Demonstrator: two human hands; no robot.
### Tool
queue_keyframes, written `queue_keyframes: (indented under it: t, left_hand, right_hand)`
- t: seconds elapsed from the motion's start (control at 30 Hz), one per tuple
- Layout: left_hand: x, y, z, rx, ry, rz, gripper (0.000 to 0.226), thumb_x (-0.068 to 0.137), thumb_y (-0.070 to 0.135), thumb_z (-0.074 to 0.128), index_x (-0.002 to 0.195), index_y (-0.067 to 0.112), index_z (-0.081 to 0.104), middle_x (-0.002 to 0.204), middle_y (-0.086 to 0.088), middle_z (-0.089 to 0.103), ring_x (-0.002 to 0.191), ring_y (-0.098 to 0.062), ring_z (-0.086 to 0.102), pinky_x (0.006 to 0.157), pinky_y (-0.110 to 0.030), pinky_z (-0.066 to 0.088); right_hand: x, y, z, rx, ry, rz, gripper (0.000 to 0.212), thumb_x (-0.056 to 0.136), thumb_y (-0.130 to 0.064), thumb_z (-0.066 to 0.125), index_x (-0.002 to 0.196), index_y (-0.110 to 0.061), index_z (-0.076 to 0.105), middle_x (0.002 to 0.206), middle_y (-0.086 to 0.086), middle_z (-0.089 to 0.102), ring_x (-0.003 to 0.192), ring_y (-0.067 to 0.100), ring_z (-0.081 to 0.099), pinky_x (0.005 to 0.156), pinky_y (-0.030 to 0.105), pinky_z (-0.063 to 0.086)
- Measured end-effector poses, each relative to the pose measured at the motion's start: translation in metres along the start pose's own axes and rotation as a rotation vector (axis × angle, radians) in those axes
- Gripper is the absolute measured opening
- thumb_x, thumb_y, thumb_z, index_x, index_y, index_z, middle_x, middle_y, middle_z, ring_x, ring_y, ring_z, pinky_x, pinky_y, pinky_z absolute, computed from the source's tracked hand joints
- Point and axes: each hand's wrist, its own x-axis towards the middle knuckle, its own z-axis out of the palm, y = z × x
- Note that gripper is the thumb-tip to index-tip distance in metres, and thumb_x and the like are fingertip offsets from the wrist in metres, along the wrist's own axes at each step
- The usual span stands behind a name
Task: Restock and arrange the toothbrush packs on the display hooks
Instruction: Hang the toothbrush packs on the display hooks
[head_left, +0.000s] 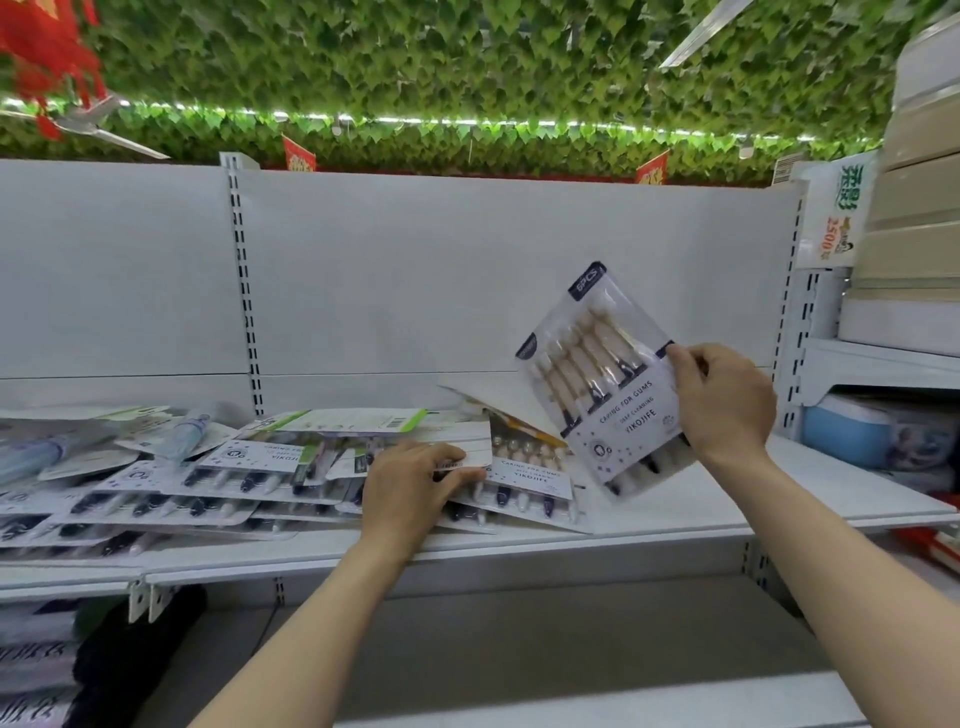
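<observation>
Toothbrush pack, tilted, raised above white shelf, pinched at its right edge by right hand, thumb in front and fingers curled behind. Pile of toothbrush packs strewn flat across left and middle of shelf, just left of raised pack; left hand resting on pile, fingers curled around edge of a white card-backed pack. Leafy green ceiling overhead, beige boxes stacked at right.

In front of me a white shelf carries a loose, overlapping heap of toothbrush packs spread across its left and middle. Its right end shows bare white board by the upright.
</observation>
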Motion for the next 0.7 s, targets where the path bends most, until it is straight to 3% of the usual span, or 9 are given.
queue_keyframes:
  t: [0.13,0.23,0.47,0.7]
  left_hand:
    - [0.001,0.008,-0.005,-0.050,0.041,-0.006,0.036,0.073,0.056,0.074,0.088,0.024,0.079,0.081,0.008,0.075,0.080,-0.013,0.068,0.071,-0.026,0.048]
    - [0.005,0.015,-0.008,-0.128,0.033,-0.034,0.047,0.072,0.068,0.066,0.090,0.027,0.079,0.085,0.011,0.074,0.083,-0.010,0.067,0.074,-0.028,0.051]
    - [0.020,0.033,0.000,-0.314,0.037,-0.079,0.043,0.079,0.070,0.057,0.089,0.033,0.078,0.081,0.018,0.072,0.080,-0.002,0.064,0.074,-0.034,0.053]
    - [0.032,0.039,0.006,-0.357,0.054,-0.127,0.034,0.082,0.066,0.056,0.088,0.040,0.076,0.080,0.021,0.072,0.078,-0.002,0.066,0.071,-0.038,0.055]
  right_hand:
    - [-0.002,0.008,0.008,0.032,-0.077,0.099,0.035,0.103,-0.039,0.048,0.105,-0.011,0.068,0.103,0.015,0.071,0.090,0.033,0.058,0.072,0.034,0.035]
    - [-0.002,0.008,0.009,0.057,-0.096,0.131,0.035,0.102,-0.041,0.050,0.107,-0.012,0.067,0.106,0.013,0.071,0.095,0.034,0.059,0.073,0.034,0.035]
    - [0.004,0.001,0.004,0.159,-0.163,0.109,0.043,0.081,-0.060,0.072,0.107,-0.026,0.065,0.087,-0.005,0.071,0.084,0.020,0.066,0.069,0.033,0.047]
    - [0.003,0.007,0.007,0.086,-0.273,0.051,0.044,0.082,-0.043,0.078,0.116,-0.019,0.061,0.100,0.000,0.070,0.093,0.026,0.065,0.079,0.041,0.053]
